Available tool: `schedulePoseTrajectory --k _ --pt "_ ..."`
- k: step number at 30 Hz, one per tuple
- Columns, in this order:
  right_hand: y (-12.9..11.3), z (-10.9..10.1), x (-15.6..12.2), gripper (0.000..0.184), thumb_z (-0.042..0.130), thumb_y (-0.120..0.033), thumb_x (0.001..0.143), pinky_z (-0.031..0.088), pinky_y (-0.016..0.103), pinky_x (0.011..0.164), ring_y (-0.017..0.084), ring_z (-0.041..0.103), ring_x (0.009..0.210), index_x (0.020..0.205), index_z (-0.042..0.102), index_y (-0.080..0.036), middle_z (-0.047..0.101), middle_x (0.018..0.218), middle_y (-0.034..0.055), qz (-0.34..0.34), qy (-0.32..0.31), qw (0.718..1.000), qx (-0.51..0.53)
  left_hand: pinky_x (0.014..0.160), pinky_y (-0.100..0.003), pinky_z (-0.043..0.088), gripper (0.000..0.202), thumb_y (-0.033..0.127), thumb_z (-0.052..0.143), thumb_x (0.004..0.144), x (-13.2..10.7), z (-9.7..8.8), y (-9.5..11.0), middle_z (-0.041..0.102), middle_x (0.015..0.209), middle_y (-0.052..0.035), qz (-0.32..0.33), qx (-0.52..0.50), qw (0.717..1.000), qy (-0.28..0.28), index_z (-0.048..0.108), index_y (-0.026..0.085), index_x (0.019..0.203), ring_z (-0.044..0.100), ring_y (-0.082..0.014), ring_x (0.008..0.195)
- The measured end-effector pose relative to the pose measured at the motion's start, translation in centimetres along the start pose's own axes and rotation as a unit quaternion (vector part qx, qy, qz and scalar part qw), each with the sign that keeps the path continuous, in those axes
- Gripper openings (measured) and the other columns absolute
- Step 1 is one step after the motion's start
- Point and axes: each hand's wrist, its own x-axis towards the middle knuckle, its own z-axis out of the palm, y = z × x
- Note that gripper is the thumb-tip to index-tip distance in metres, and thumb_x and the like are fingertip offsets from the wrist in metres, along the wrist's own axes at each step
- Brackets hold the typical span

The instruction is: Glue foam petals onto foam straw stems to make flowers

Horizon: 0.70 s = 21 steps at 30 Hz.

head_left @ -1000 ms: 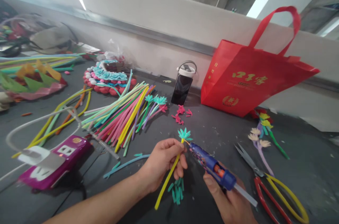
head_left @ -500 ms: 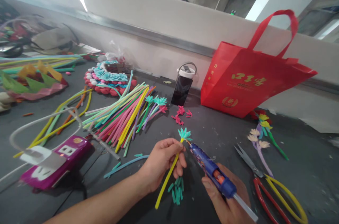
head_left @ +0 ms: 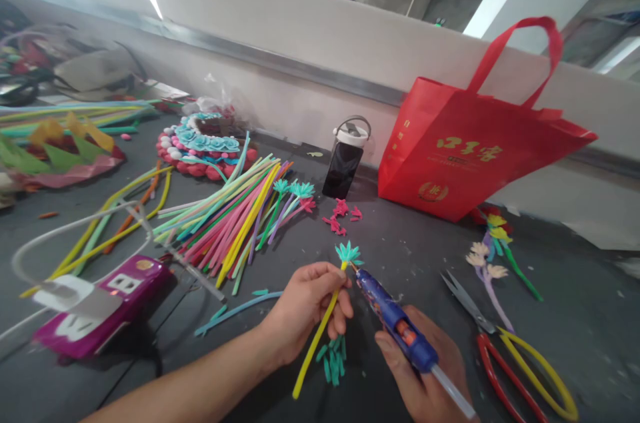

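My left hand [head_left: 316,300] pinches a yellow pipe cleaner stem [head_left: 316,350] just under its turquoise flower head [head_left: 348,252]. The stem slants down toward me. Wrapped round a blue hot glue gun [head_left: 393,320], my right hand [head_left: 425,363] holds its nozzle at the base of the flower head; whether the tip touches cannot be made out. A clear glue stick [head_left: 453,391] sticks out of the gun's back end. Below my left hand lie several short turquoise pipe cleaner pieces [head_left: 333,363]. Short pink pieces [head_left: 340,216] lie beyond the flower.
Scissors [head_left: 487,326] lie at right beside finished flowers [head_left: 490,256]. A red bag [head_left: 450,150] and a black bottle [head_left: 345,160] stand behind. Left are a pipe cleaner bundle [head_left: 240,216], a purple power strip [head_left: 107,310] with a white cable, and decorated craft pieces [head_left: 205,143].
The glue gun has shifted slightly left, its nozzle closer to the flower's base. My left hand keeps its grip on the stem, nearly still.
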Motion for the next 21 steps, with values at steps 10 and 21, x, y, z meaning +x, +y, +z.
schedulePoseTrajectory --k 10,21 --pt "0.24 -0.30 -0.53 0.014 0.054 -0.034 0.093 0.049 0.030 0.060 0.019 0.061 0.064 0.092 0.055 -0.020 0.061 0.073 0.0045 -0.014 0.003 1.000 -0.019 0.033 -0.017 0.040 0.013 0.025 0.059 0.080 0.15 -0.27 -0.02 0.063 0.053 -0.0033 0.000 -0.007 1.000 0.006 0.059 0.013 0.078 0.054 -0.0110 0.036" --pt "0.34 0.04 0.20 0.022 0.050 -0.032 0.093 0.041 0.024 0.051 0.014 0.054 0.055 0.075 0.047 -0.022 0.053 0.062 -0.0011 -0.012 -0.067 0.998 -0.016 0.033 -0.017 0.039 0.014 0.027 0.061 0.079 -0.04 -0.06 0.14 0.063 0.053 -0.0032 0.005 -0.015 1.000 -0.007 0.058 0.014 0.076 0.054 -0.0108 0.035"
